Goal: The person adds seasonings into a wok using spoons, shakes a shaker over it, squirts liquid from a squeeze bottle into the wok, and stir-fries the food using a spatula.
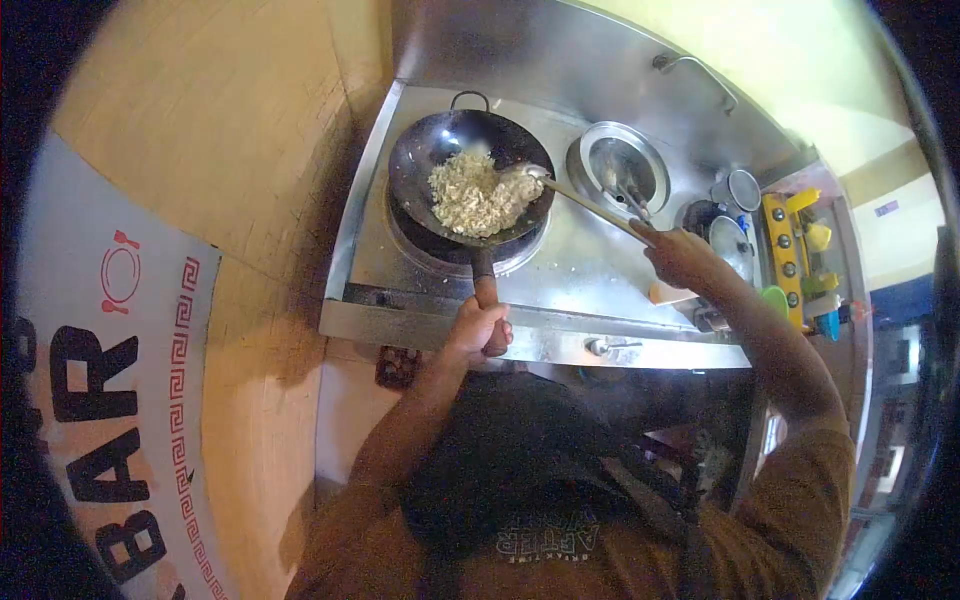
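Note:
A dark wok (410,160) sits over the left burner of the steel range, with a heap of pale fried rice (465,200) inside. My left hand (478,328) is closed around the wok's wooden handle. My right hand (683,258) grips the far end of a long-handled ladle (595,208). The ladle's metal bowl rests in the wok at the right side of the rice, partly covered by it. No gap shows between either hand's fingers and what it holds.
Right of the wok is a second burner ring (620,135) with metal utensils in it. Farther right stand a lidded pot (733,245), a small metal pot (738,190) and a yellow stove (780,240). A knob (600,347) sticks out at the range's front; a wall (270,200) bounds the left.

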Tool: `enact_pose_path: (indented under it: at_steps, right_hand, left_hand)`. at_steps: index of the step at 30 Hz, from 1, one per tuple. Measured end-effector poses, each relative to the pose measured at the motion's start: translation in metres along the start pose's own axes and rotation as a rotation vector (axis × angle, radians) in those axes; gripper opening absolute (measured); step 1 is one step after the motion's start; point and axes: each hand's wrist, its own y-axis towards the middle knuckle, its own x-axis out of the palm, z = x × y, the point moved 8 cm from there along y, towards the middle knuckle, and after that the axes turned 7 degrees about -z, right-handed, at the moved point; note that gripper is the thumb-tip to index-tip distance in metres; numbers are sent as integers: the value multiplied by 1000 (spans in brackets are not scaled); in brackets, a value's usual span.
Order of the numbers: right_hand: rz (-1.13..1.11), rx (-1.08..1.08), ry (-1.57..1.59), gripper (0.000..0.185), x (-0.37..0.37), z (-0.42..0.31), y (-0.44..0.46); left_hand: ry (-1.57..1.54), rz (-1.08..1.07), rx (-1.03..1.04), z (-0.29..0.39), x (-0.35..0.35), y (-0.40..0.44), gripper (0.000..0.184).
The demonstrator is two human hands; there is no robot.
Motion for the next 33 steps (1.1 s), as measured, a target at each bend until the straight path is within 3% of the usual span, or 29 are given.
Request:
enact_pose_path:
  at_steps: [1, 4, 9, 12, 13, 15, 18, 20, 24, 29, 32, 33]
  right_hand:
    - [-30, 54, -3, 56, -5, 0, -8]
    - [154, -43, 198, 52, 14, 13, 38]
    - [-95, 82, 172, 53, 26, -32, -22]
    - [-61, 102, 312, 54, 36, -36, 22]
    - [-23, 36, 414, 55, 43, -43, 49]
    - [7, -60, 441, 57, 43, -73, 71]
    - [-72, -79, 104, 61, 30, -119, 9]
    - [-185, -19, 68, 61, 17, -128, -33]
    - [55, 21, -77, 60, 0, -66, -20]
    - [-84, -36, 488, 53, -48, -57, -65]
    - [-332, 150, 550, 53, -54, -74, -95]
    - [-264, -20, 392, 57, -40, -76, -91]
  left_hand:
    - [-7, -2, -8, -1, 1, -1, 12]
    - [-25, 3, -16, 5, 3, -1, 11]
    - [25, 63, -69, 3, -24, -1, 12]
    - [70, 142, -104, 13, 9, -17, 14]
    - [11, 14, -90, 3, 13, -5, 14]
    - [13, 45, -121, 1, 10, -3, 13]
    - [43, 120, -127, -3, -7, -6, 9]
    - [41, 131, -100, 8, -2, -25, 9]
    - [72, 70, -137, 22, 58, -58, 9]
    - [-93, -41, -62, 12, 15, -11, 14]
    - [-45, -77, -52, 8, 17, -4, 14]
    - [-46, -78, -58, 3, 12, -1, 14]
